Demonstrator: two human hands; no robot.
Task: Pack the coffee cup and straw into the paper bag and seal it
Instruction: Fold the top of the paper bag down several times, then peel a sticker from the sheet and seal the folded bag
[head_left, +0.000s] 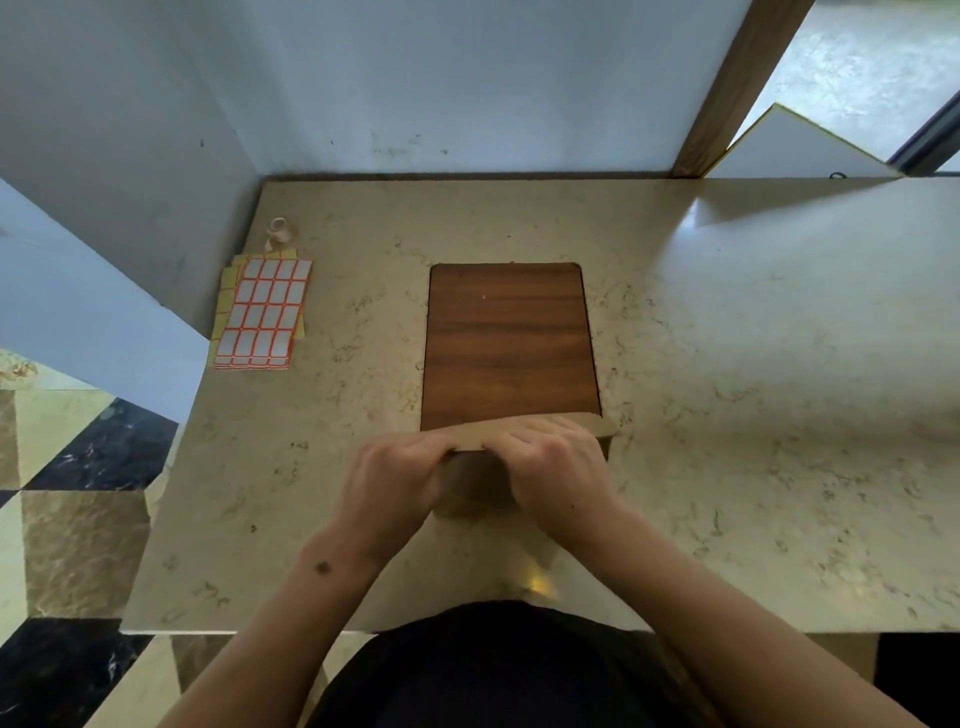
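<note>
Fingers of both hands were curled over the folded top edge of the paper bag (470, 486), pinching the brown flap down along its length. Her or his left hand (395, 475) gripped the flap's near-left end, and the right hand (553, 467) clamped the stretch beside it, the two hands almost touching. That bag stood at the table's near middle, about six o'clock from the wooden inset panel (511, 343), its flap overlapping the panel's near edge. Whatever lay inside the bag could not be seen. Out at ten o'clock from the bag, well apart, lay a stack of sticker sheets (262, 314), white labels edged in orange, and just beyond them at twelve o'clock sat a small pale loop-shaped object (279, 232). All of it rested on the beige marbled table (727, 415).
</note>
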